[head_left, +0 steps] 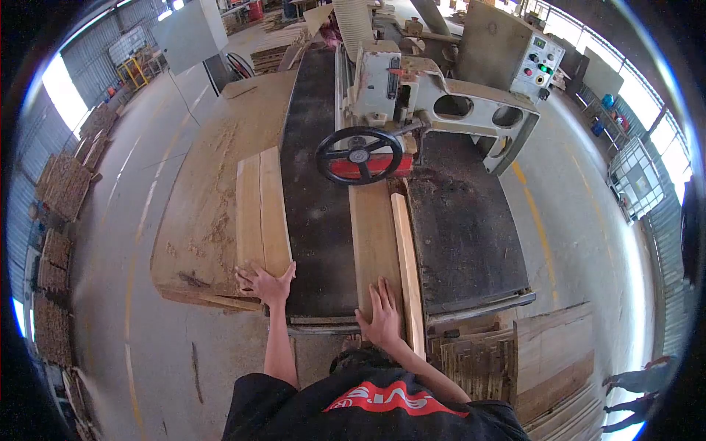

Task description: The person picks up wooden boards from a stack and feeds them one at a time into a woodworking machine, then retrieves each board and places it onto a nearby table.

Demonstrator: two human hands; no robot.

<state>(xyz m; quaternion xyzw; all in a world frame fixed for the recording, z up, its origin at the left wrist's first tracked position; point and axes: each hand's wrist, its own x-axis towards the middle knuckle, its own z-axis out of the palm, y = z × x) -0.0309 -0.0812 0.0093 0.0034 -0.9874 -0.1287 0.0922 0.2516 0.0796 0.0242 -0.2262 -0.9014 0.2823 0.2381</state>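
My left hand [268,285] rests with spread fingers on the near end of two pale wooden boards [261,209] lying side by side on the plywood side table. My right hand [382,317] lies flat, fingers stretched, on another wooden board [373,242] on the dark machine bed. That board's far end runs under the machine head near the black handwheel [359,156] and is hidden there. Along its right edge runs a narrow wooden strip [408,264]. Neither hand is wrapped around anything.
The woodworking machine [419,81] has a control box [538,66] with lit buttons. Sawdust and chips cover the plywood table [198,213]. Stacked boards [551,353] stand low at right; more wood stacks [62,184] line the left wall. Part of another person [636,381] shows at lower right.
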